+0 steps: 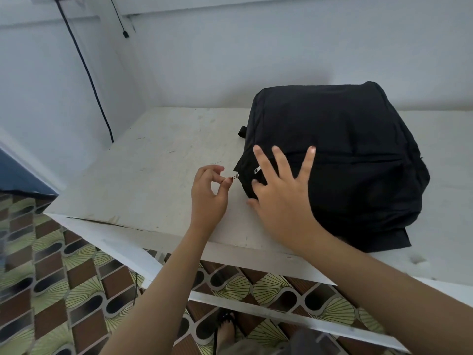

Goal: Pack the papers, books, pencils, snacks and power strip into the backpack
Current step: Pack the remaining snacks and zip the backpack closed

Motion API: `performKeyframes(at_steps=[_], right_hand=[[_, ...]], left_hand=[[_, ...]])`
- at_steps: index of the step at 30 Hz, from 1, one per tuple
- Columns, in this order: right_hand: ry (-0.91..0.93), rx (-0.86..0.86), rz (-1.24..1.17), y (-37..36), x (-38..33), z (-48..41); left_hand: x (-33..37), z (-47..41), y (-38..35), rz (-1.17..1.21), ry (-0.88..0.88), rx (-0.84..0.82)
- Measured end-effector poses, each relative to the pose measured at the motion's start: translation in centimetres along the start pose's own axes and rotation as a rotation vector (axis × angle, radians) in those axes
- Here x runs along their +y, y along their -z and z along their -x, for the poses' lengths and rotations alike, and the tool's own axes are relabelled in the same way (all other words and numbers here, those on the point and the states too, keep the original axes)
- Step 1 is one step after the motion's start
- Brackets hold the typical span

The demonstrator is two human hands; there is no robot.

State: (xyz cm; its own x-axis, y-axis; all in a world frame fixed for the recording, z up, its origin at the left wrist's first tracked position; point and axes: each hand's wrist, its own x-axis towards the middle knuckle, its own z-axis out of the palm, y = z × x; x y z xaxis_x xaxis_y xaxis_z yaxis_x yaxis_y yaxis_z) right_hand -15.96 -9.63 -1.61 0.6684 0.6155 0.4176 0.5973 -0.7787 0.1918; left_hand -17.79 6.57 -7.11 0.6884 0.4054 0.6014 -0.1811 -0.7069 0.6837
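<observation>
Two hands work at a black backpack (345,149) lying flat on the white worktop (153,155). At far left a dark cable (87,70) hangs down the wall to the worktop's back corner. A broad stretch of worktop runs from its left edge to the bag. The left hand (208,193) pinches a zip pull (235,177) at the bag's left corner (thumb and forefinger closed on it). The right hand (284,198), fingers spread and straight, presses flat on the bag's front, beside a second pull (256,170). The bag's near corner reaches the worktop's front edge, and its far side lies near the back wall.
</observation>
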Motion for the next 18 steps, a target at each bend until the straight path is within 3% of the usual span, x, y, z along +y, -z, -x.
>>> performKeyframes(at_steps=[8, 18], right_hand=[[-0.020, 0.205, -0.147, -1.3, 0.3, 0.6], [-0.080, 0.276, -0.183, -2.2, 0.4, 1.0]], left_hand=[[-0.6, -1.0, -0.8, 0.027, 0.098, -0.029], [-1.3, -2.9, -1.9, 0.058, 0.123, -0.011]])
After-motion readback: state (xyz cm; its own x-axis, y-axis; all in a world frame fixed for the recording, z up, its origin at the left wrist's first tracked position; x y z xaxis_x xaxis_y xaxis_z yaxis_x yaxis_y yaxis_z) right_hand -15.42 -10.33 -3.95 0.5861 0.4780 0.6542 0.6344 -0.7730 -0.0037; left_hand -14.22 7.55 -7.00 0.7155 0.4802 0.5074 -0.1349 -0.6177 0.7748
